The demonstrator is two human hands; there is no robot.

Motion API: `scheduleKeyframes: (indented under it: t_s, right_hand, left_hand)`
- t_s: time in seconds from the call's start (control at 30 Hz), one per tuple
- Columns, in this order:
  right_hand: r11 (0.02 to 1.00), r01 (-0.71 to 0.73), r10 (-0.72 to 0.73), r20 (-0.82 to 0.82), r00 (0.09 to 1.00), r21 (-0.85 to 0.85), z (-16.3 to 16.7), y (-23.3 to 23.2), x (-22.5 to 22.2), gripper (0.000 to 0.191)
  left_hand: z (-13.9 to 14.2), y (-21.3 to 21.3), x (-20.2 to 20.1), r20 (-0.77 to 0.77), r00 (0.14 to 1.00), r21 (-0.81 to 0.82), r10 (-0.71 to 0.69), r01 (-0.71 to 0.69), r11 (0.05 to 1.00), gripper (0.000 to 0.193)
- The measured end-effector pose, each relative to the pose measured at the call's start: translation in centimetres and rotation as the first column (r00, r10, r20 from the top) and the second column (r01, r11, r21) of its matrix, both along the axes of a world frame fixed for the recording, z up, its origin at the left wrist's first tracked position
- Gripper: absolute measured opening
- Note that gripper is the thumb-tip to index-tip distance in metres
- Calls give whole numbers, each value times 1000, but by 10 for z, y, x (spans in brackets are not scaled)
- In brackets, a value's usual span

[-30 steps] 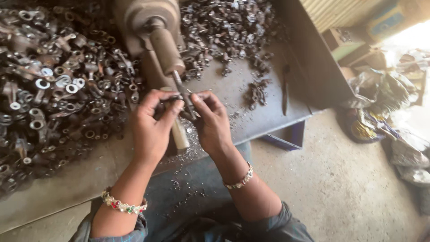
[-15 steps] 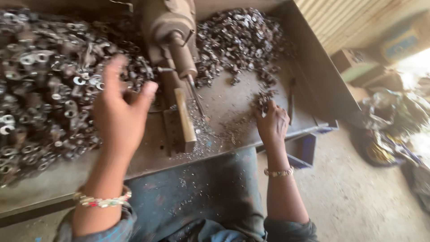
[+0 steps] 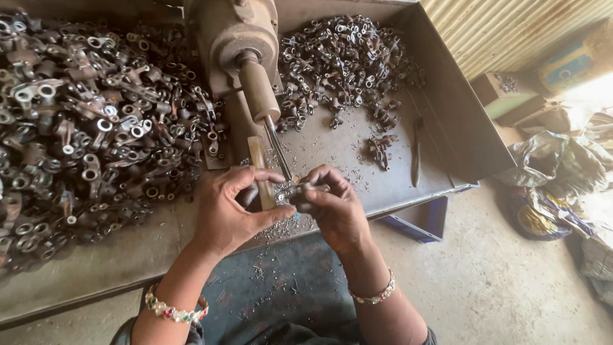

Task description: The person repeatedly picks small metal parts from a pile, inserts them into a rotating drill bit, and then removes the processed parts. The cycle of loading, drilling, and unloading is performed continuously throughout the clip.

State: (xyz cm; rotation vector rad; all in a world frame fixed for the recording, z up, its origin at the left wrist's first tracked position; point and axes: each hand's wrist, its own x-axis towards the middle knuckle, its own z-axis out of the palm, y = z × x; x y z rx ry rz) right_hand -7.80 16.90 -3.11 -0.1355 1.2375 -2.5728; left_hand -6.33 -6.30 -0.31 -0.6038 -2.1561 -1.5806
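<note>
Left of the spindle machine (image 3: pixel 237 45) we have the big heap of forged metal pieces (image 3: pixel 89 128). Just below its drill bit (image 3: pixel 279 148) our left hand (image 3: pixel 227 214) curls, thumb and forefinger closing toward the small metal part (image 3: pixel 301 190), beside the wooden rest (image 3: pixel 260 172). Our right hand (image 3: pixel 335 207) pinches that part tight at the bit's tip. Right of the machine lies a smaller pile (image 3: pixel 348 61) on the tray (image 3: pixel 447 128). Fingertips this near the bit could get nicked, we judge, if the part slips or grabs.
</note>
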Motion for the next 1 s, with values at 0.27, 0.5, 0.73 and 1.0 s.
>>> scheduleKeyframes:
  t_s: [0.27, 0.5, 0.73, 1.0]
  right_hand:
    - [992, 123, -123, -7, 992, -2, -6, -30, 9, 9]
    - [978, 200, -195, -79, 978, 59, -6, -44, 2, 11]
    - [982, 174, -179, 64, 982, 72, -7, -46, -15, 9]
    - [989, 140, -140, 13, 990, -36, -12, -40, -29, 9]
  left_hand:
    - [-19, 12, -4, 227, 973, 234, -39, -16, 972, 19]
    - [-19, 12, -1, 280, 954, 329, -107, 9, 944, 17]
    - [-32, 23, -13, 379, 925, 286, 21, -138, 948, 11]
    - [-9, 20, -33, 206, 966, 179, 158, -196, 964, 13]
